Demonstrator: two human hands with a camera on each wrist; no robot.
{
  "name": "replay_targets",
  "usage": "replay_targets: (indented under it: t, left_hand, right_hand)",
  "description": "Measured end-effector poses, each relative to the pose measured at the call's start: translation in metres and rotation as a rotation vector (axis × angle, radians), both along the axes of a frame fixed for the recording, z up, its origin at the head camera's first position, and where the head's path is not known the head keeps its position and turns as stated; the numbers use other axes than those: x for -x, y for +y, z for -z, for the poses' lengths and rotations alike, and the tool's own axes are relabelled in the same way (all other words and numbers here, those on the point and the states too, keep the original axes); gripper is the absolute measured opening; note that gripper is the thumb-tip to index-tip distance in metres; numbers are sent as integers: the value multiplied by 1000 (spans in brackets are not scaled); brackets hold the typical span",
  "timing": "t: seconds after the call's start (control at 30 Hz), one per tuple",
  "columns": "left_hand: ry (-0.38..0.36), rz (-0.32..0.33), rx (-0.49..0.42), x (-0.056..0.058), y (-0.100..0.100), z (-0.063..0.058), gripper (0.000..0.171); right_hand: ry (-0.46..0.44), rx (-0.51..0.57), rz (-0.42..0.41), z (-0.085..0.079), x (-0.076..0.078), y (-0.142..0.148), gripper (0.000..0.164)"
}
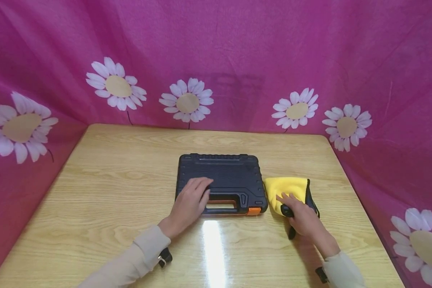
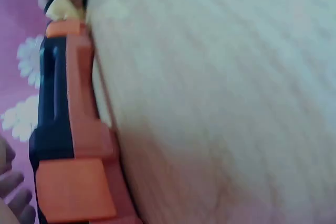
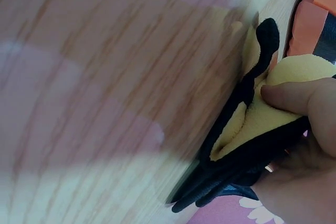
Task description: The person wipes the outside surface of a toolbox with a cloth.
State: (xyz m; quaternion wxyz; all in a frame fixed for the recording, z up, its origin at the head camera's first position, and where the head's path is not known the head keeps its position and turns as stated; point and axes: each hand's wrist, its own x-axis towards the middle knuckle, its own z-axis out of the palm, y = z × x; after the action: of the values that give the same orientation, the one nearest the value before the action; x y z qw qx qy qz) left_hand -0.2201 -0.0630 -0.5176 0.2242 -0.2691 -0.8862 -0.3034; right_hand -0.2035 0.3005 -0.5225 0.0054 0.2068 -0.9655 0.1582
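A black tool case (image 1: 223, 176) lies flat on the table, its handle and orange latch (image 1: 253, 211) facing me. Over the case's left front part is my left hand (image 1: 191, 204), fingers loosely bent and holding nothing. In the left wrist view, the fingers (image 2: 18, 198) show beside the case's orange latch (image 2: 76, 190). Just right of the case, my right hand (image 1: 302, 216) grips a folded yellow cloth (image 1: 288, 188) with black edging. The right wrist view shows the thumb (image 3: 289, 95) pressed into the yellow cloth (image 3: 257, 135), its black edges bunched below.
The case and cloth rest on a light wood table (image 1: 122, 172). A pink curtain (image 1: 237, 52) with white daisies surrounds its back and sides. Dark straps (image 1: 165, 256) hang below both sleeves, and a bright reflection lies on the wood in front of the case.
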Motion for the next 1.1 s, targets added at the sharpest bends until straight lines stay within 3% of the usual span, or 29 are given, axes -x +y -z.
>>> replay_targets:
  t: [0.17, 0.37, 0.73, 1.1]
  left_hand:
    - [-128, -160, -86, 10, -12, 2, 40]
    - [-291, -251, -142, 17, -23, 7, 54]
    - [-630, -250, -350, 22, -29, 11, 62]
    - [-684, -241, -438, 23, -30, 14, 60]
  right_hand:
    - [6, -4, -5, 0, 0, 0, 62]
    - [7, -9, -8, 0, 0, -1, 62]
    - [-29, 45, 64, 1, -1, -4, 58]
    - [-114, 138, 154, -7, 2, -9, 58]
